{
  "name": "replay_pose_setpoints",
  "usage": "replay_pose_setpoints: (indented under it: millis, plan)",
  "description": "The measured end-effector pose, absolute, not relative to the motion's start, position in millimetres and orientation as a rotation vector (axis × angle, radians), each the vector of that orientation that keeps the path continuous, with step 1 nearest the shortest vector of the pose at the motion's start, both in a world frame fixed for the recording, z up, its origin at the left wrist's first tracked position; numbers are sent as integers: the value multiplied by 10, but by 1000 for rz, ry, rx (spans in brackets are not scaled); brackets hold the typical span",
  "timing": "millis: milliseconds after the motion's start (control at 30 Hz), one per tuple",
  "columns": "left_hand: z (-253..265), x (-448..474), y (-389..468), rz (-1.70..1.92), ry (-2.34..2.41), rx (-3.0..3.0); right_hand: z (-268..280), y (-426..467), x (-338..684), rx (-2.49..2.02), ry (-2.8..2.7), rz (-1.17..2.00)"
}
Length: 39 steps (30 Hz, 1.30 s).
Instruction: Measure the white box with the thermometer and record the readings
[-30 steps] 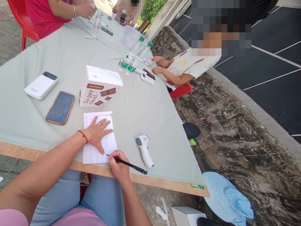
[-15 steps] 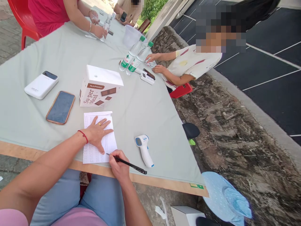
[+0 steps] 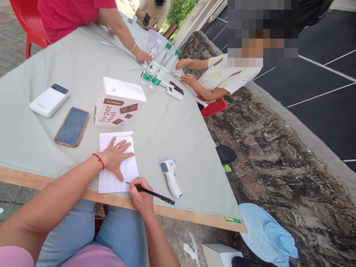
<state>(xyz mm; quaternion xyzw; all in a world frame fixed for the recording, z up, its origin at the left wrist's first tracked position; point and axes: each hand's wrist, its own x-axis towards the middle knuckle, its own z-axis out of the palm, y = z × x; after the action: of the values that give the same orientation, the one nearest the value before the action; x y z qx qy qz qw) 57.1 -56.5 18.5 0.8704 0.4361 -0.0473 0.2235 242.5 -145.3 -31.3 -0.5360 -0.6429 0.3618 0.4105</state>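
My left hand (image 3: 118,157) lies flat with spread fingers on a white sheet of paper (image 3: 107,182) covered in small rows of marks. Closed around a black pen (image 3: 158,196), my right hand (image 3: 141,196) rests at the paper's lower right corner, and the pen's tip touches or nearly touches the sheet. Beyond the paper stands a white and brown box (image 3: 120,104). A white infrared thermometer (image 3: 171,178) lies to the right of my right hand. Left of the box are a phone (image 3: 72,127) in a brown case and a white power bank (image 3: 50,100).
Two green-capped water bottles (image 3: 158,68) stand near the far right edge of the cloth-covered table (image 3: 191,148). Behind them is a translucent basin (image 3: 151,39). Several people sit or lean around the table. A light-blue hat (image 3: 267,233) is beside the near right corner.
The person in red has reached to the right, bringing a bottle beside the two green-capped ones. My hands, the pen and the paper look the same.
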Motion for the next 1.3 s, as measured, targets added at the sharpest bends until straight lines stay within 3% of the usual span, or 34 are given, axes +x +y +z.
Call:
replay_pose_setpoints:
  millis: [1300]
  plan:
    - [143, 582, -568, -79, 1218, 2402, -378, -1450, 2443, -1364, -1620, 841]
